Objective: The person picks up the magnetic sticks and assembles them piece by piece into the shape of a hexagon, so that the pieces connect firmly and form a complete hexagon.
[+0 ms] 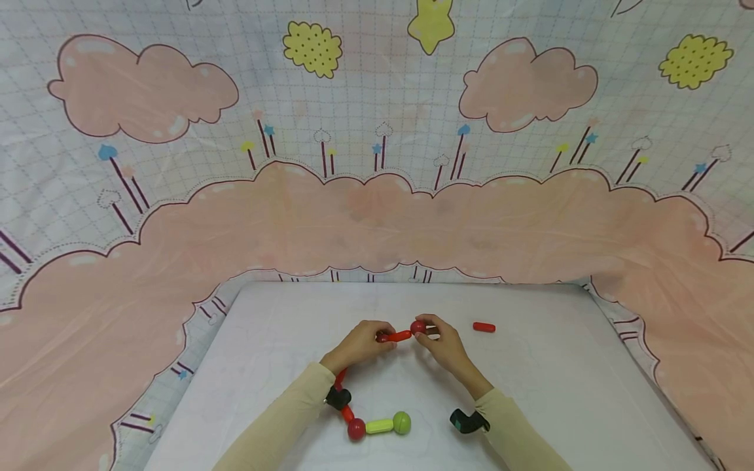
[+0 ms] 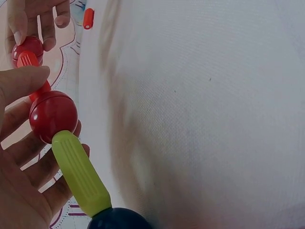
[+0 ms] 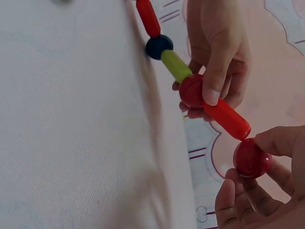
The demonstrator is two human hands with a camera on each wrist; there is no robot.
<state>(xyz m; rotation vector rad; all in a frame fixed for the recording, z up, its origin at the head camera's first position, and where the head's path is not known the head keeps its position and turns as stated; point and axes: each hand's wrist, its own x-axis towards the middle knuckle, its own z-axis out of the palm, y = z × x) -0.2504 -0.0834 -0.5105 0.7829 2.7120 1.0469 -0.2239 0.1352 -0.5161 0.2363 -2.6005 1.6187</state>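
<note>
My left hand [image 1: 362, 341] pinches a red rod [image 3: 228, 119] near the end joined to a red ball [image 2: 54, 117], with its fingers spread behind that ball. From the ball the chain runs on through a lime rod [image 2: 81, 171] to a dark blue ball [image 3: 159, 46] and another red rod [image 3: 148, 18]. My right hand [image 1: 444, 347] pinches a second red ball [image 3: 252, 158] between thumb and fingers. This ball is at the red rod's free end; whether the two touch, I cannot tell. In the head view, the left hand hides part of the chain.
Beneath the left forearm, the chain's near part shows a red ball [image 1: 356, 429], a lime rod [image 1: 379, 426] and a green ball [image 1: 402, 422]. A loose red rod [image 1: 484, 327] lies right of the hands on the white table [image 1: 559, 366]. Patterned cloth [image 1: 377, 222] hangs behind.
</note>
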